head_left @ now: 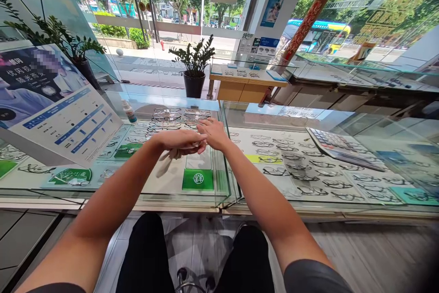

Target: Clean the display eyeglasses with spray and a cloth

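Observation:
Both my arms reach out over a glass display counter (192, 194) filled with rows of eyeglass frames. My left hand (181, 141) is curled around a pale cloth (167, 161) that hangs down below the palm. My right hand (213, 132) lies just beside it with the fingers stretched toward the left hand, touching it or the cloth. A tray of several glasses (171, 117) sits on the counter just beyond the hands. I am seated, my knees showing below the counter edge.
A slanted poster board (58, 110) stands at the left, a small spray bottle (129, 112) behind it. A calculator (343, 147) lies on the right case. Potted plants (194, 69) and a wooden display table (247, 83) stand by the shop window.

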Demonstrator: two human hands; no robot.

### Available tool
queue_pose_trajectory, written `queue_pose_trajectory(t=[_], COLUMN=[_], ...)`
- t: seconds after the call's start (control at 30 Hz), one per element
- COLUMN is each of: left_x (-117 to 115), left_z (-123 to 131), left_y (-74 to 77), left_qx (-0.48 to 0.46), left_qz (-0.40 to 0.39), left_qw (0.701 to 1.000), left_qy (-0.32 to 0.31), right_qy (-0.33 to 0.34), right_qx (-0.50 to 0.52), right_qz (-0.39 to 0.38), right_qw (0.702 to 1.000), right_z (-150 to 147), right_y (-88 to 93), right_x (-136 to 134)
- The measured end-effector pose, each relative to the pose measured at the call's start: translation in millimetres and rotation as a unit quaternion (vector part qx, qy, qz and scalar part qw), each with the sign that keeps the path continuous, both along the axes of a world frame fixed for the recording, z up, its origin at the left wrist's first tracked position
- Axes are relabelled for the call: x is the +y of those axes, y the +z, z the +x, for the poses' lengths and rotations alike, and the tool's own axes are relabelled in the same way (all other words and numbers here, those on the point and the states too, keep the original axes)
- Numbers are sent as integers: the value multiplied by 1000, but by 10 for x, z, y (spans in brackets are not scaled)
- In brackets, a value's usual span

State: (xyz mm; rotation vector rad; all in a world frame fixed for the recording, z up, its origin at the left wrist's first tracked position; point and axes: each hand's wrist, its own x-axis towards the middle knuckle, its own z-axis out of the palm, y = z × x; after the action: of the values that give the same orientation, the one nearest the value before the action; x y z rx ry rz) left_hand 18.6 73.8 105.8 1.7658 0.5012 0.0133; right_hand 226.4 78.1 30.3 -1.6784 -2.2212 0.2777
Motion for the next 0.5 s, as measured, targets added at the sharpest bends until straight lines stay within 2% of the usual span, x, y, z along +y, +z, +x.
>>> queue_pose_trajectory(t=[0.1, 0.2, 0.37, 0.5], left_x=[-79, -142, -220, -226], left_z=[103, 178, 174, 235], left_y=[-40, -47, -20, -162], left_qx=[34, 38, 12, -8], left_qz=[-20, -39, -94, -52], left_qw=[994, 987, 984, 987], left_qy=[-101, -150, -153, -153], right_qy=[0, 6, 3, -10], right_qx=[-8, 4, 62, 114], right_qz=[3, 7, 37, 69], right_qw=[1000, 1000, 997, 991], right_z=[-15, -27, -3, 53], right_y=[-16, -48, -127, -82], right_x=[13, 26, 86, 114])
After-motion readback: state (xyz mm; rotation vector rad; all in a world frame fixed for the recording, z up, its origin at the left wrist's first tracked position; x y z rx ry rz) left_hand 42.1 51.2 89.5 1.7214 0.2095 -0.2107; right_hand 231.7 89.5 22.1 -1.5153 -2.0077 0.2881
